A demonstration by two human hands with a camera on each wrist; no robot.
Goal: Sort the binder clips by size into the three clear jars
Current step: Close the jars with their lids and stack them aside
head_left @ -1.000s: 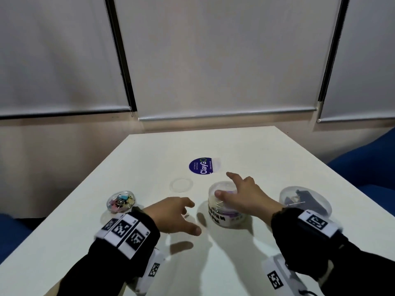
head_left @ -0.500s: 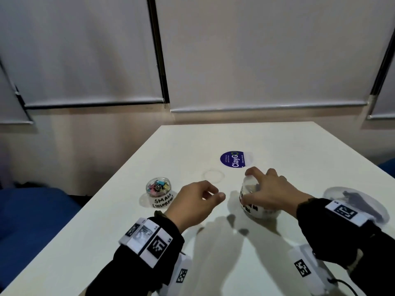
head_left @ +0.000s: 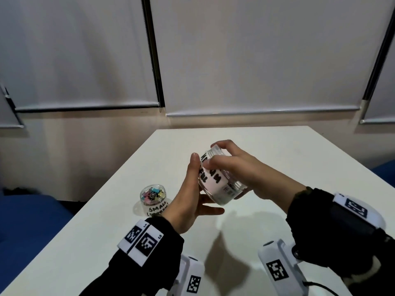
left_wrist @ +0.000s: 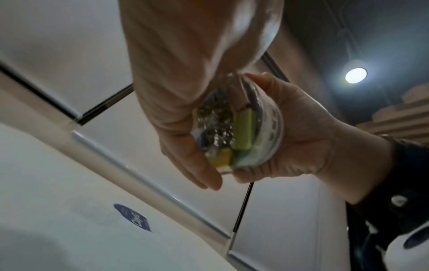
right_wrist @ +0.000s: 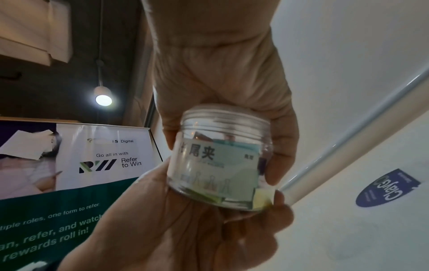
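Note:
A clear jar labelled MEDIUM (head_left: 215, 182) is held tilted above the white table (head_left: 277, 146). Its threaded mouth points away from me and no lid shows on it. My right hand (head_left: 245, 167) grips its upper part from the right, fingers wrapped round the wall. My left hand (head_left: 192, 193) cups its base, thumb up along the side. In the left wrist view, yellow and green binder clips (left_wrist: 242, 132) show through the jar's bottom. The right wrist view shows the medium jar (right_wrist: 218, 157) between my right hand (right_wrist: 220, 73) and my left hand (right_wrist: 185, 229).
A small clear jar marked SMALL (head_left: 152, 196), with several pastel clips in it, stands on the table to the left of my hands. A round blue sticker (right_wrist: 387, 188) lies farther back on the table. Roller blinds cover the wall behind. A blue seat sits at the left.
My right hand has lifted the medium jar off the table and tilted it. My left hand has come up to cup its base. The large jar at the right has left the view.

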